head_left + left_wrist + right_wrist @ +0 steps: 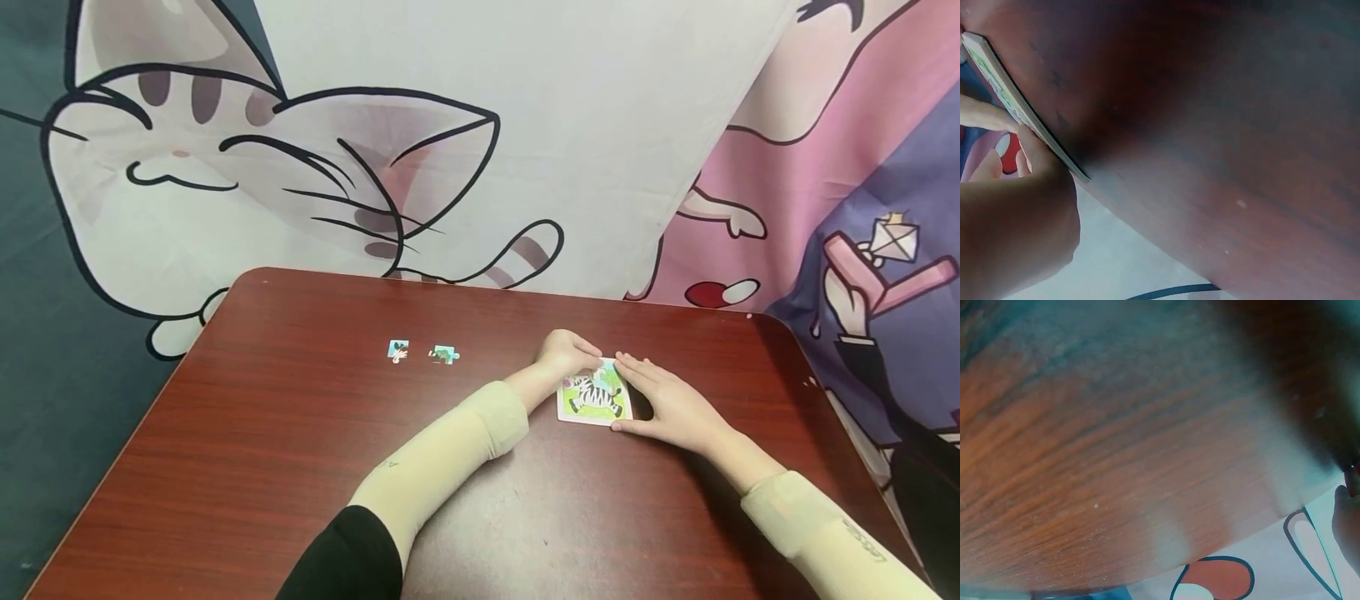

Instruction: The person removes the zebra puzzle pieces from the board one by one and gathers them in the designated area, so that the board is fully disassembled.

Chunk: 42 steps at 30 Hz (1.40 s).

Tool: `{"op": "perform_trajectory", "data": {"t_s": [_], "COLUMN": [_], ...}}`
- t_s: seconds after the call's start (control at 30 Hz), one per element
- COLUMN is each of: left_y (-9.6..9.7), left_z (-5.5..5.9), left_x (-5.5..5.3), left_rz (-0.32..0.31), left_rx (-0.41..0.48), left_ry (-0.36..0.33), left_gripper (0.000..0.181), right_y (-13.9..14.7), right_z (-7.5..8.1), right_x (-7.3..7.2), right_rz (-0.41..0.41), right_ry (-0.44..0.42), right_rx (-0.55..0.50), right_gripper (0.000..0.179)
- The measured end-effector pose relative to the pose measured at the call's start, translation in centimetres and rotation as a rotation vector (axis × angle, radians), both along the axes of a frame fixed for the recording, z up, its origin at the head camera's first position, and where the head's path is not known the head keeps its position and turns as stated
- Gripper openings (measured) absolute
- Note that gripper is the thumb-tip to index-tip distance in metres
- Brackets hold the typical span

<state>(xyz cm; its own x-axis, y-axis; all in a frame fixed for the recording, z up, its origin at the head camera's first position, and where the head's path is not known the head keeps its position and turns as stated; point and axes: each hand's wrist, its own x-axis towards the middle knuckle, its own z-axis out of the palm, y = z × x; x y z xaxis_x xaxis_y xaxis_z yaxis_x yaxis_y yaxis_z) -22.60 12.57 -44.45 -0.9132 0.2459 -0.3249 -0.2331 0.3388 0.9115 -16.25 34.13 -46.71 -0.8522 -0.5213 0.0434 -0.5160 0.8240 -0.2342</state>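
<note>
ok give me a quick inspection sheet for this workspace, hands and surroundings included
surface: wood-grain table, reddish brown, small pale specks in both wrist views
job's things: zebra puzzle flat on the table; one loose piece and a second loose piece lie apart, off to its left
clutter: nothing seen
grippers: bare hands; left hand with fingertips at the puzzle's upper part, any grip unclear; right hand spans the puzzle's right side, fingers extended
cables: nothing seen
surroundings: cartoon backdrop behind the table
</note>
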Motion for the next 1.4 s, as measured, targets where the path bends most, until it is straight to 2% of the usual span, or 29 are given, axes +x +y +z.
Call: {"op": "perform_trajectory", "data": {"t_s": [0.2, 0.5, 0.6, 0.83, 1.0, 1.2, 1.4], "left_y": [0.1, 0.3, 0.4, 0.7, 1.0, 1.0, 0.5], "left_z": [0.0, 0.0, 0.1, 0.2, -0.1, -0.3, -0.2], "left_x": [0.2, 0.3, 0.4, 0.4, 0.3, 0.2, 0.2], "left_rz": [-0.029, -0.064, -0.067, -0.033, 0.0, 0.008, -0.039], "left_rx": [-0.162, -0.213, -0.229, -0.27, -0.266, -0.235, -0.178], "left_ry": [0.101, 0.174, 0.184, 0.155, 0.126, 0.109, 0.142], "left_gripper": [0.013, 0.015, 0.016, 0.016, 0.016, 0.016, 0.015], "right_y": [0.0, 0.1, 0.2, 0.2, 0.1, 0.1, 0.1], "right_z": [0.1, 0.0, 0.0, 0.0, 0.0, 0.0, 0.0], "right_x": [0.1, 0.2, 0.2, 0.2, 0.2, 0.2, 0.2], "right_rz": [0.001, 0.023, 0.024, 0.024, 0.02, 0.009, 0.0], "right_ry": [0.004, 0.043, 0.049, 0.047, 0.037, 0.021, -0.001], "right_rx": [-0.004, -0.018, -0.021, -0.021, -0.016, -0.008, -0.008], "right_gripper": [0.098, 0.096, 0.096, 0.096, 0.096, 0.097, 0.098]}}
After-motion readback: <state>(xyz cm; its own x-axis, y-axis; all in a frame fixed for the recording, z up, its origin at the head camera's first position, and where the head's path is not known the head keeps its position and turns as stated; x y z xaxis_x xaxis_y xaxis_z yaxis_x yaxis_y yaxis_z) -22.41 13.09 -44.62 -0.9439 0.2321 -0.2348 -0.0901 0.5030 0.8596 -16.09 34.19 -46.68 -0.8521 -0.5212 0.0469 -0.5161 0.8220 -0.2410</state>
